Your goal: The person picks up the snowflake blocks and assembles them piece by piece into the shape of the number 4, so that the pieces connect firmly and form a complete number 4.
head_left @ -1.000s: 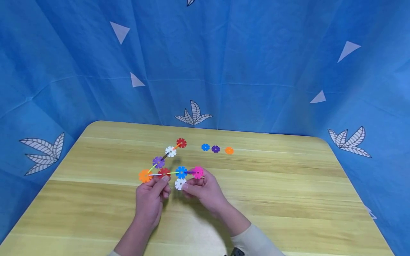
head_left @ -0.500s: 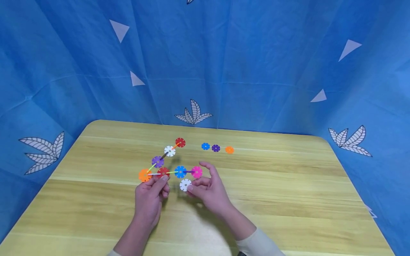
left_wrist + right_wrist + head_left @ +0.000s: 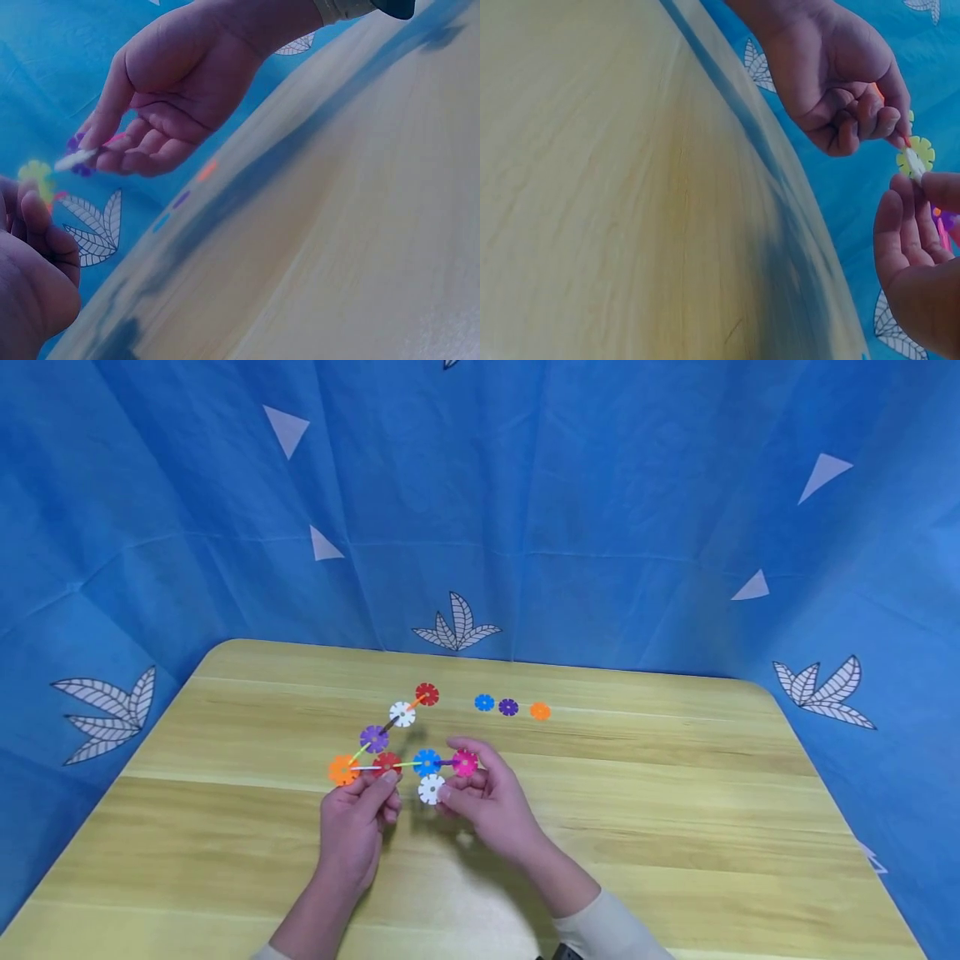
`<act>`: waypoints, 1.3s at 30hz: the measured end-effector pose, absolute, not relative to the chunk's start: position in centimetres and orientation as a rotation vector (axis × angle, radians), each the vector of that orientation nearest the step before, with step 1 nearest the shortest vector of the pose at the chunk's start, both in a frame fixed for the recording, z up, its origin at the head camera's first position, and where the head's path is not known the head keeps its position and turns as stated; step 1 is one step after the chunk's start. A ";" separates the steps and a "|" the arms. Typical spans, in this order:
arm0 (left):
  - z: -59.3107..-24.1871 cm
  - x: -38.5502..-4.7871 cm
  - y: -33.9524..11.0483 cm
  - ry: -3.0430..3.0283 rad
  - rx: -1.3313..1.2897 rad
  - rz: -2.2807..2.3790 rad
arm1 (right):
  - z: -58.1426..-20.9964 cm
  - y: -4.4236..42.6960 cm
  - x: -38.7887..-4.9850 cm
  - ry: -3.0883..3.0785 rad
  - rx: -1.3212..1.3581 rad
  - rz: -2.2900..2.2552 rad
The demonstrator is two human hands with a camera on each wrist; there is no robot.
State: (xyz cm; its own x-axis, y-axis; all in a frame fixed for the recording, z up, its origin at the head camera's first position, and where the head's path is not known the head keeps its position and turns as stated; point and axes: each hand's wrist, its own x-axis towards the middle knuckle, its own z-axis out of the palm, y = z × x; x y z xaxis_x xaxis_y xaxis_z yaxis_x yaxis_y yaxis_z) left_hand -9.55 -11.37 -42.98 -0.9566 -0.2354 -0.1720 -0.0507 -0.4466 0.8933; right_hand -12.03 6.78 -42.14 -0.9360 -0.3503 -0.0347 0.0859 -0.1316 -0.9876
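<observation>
Since the frame half a second ago, the loose white notched disc has drawn in more squarely under the blue disc, and my right index finger has reached farther across the top of the pink disc. My right hand pinches that white disc at its edge with the thumb nearly closed against the fingers below, the index finger extended apart from them. My left hand is closed in a pinch, thumb on top, on the near red disc, holding up a bent chain of notched discs above the wooden table. From the orange corner disc, one arm runs through red and blue to pink; the other runs away from me through the purple disc and the white linked disc to the far red disc. Thin strips between them look like discs seen edge-on. Whether the loose white one touches the blue, I cannot tell. Farther back lie a small blue disc, a dark purple disc and a small orange disc, before a blue curtain.
</observation>
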 end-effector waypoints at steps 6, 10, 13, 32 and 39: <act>-43.0 -9.6 -11.3 -1.593 0.421 -2.548 | -42.1 6.6 -12.1 1.868 -0.293 -2.133; -43.0 -9.5 -11.3 -1.596 0.422 -2.552 | -42.2 6.6 -12.1 1.905 -0.277 -2.126; -43.0 -9.4 -11.3 -1.596 0.418 -2.557 | -42.3 6.5 -12.1 1.967 -0.261 -2.112; -42.8 -9.3 -10.8 -1.627 0.414 -2.492 | -42.1 6.7 -11.8 2.149 -0.302 -2.083; -42.8 -9.3 -10.7 -1.621 0.401 -2.499 | -42.2 6.8 -11.9 2.071 -0.296 -2.111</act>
